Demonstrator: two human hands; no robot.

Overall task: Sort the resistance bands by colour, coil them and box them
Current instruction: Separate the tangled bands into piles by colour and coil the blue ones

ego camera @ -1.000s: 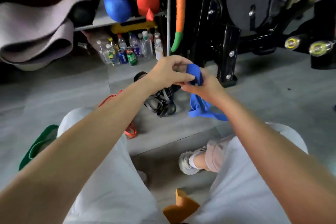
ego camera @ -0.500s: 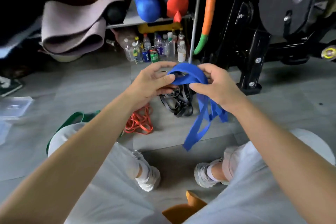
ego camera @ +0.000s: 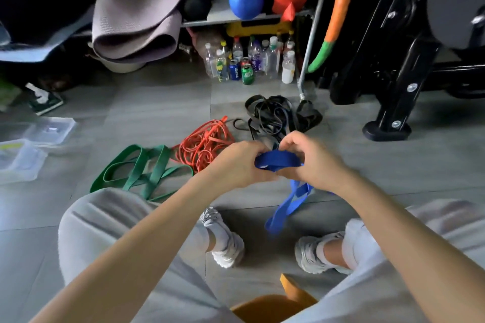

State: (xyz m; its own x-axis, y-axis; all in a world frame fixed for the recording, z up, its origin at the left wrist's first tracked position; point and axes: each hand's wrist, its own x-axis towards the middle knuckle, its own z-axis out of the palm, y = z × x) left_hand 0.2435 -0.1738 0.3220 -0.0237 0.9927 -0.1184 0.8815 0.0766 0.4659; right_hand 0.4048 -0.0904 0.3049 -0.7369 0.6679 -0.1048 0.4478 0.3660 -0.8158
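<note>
While its tail dangles, the blue band [ego camera: 278, 161] is held above the floor [ego camera: 157, 113].
It is gripped by 2 hands, the left hand [ego camera: 236, 165] and right hand [ego camera: 315, 162], near the orange bands [ego camera: 204, 144].

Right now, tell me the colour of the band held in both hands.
The band is blue, clearest in the head view.

The grey tiled floor [ego camera: 157, 113] carries flat green rubber bands [ego camera: 147, 170] at centre left. A tangle of thin orange bands [ego camera: 204, 144] lies just beside them, with black bands [ego camera: 270, 115] beyond. Clear plastic boxes [ego camera: 49, 128] sit at the left edge, and plastic bottles and cans [ego camera: 249, 63] stand at upper centre.
</note>
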